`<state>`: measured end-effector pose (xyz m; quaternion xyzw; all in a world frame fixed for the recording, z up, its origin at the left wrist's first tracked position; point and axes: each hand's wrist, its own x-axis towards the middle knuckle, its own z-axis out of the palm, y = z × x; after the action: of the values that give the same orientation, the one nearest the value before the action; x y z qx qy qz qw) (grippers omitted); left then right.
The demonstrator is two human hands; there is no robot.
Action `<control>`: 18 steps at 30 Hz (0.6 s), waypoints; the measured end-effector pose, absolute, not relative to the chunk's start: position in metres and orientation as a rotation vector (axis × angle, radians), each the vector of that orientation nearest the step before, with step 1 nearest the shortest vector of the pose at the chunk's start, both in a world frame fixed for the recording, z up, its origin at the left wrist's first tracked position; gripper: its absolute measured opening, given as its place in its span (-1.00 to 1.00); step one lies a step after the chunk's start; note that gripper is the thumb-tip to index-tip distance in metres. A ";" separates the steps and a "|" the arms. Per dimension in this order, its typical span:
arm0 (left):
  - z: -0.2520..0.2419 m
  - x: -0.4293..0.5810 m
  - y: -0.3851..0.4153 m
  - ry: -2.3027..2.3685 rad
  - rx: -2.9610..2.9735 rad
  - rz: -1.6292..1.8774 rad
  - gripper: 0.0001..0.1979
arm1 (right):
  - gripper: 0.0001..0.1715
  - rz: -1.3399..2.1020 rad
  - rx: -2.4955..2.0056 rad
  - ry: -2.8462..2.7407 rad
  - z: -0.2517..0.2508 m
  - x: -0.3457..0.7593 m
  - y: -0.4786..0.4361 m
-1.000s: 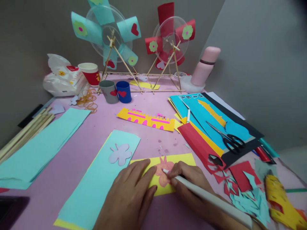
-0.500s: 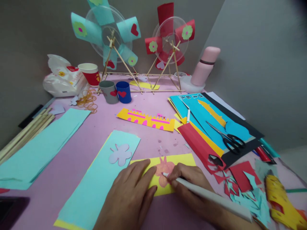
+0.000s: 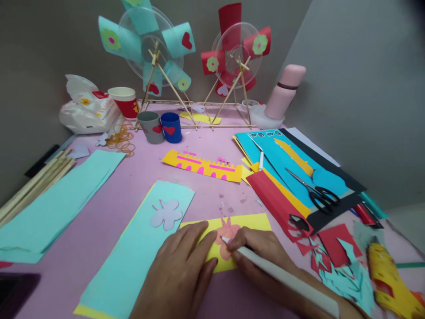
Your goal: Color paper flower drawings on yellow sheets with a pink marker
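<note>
Head view: both your hands are at the card.
Card: flat on the tabletop, between your hands, long axis running side to side.
Left hand: spread, palm down, fingers over the card's left part.
Right hand: closed around the pen.
Pen: slants from its rear end, near right, to its tip, far left.
Butterfly: left of your right fingers, under the tip; your left index fingertip sits at its left edge.
</note>
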<state>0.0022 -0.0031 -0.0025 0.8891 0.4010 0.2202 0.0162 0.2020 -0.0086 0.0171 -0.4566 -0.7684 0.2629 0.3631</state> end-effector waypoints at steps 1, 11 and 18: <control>-0.002 0.002 -0.003 1.253 2.761 0.680 -0.70 | -0.85 0.699 -1.157 -1.971 0.018 0.203 -0.010; -0.002 0.002 -0.003 1.263 2.765 0.655 -0.68 | -0.87 0.788 -1.344 -1.744 0.014 0.207 -0.017; -0.002 0.003 -0.003 1.254 2.782 0.665 -0.69 | -0.85 0.757 -1.412 -1.788 0.017 0.201 -0.011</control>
<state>0.0026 -0.0032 -0.0016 0.8907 0.4016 0.2130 0.0091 0.2014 -0.0114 0.0174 -0.5482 -0.6942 0.2940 0.3622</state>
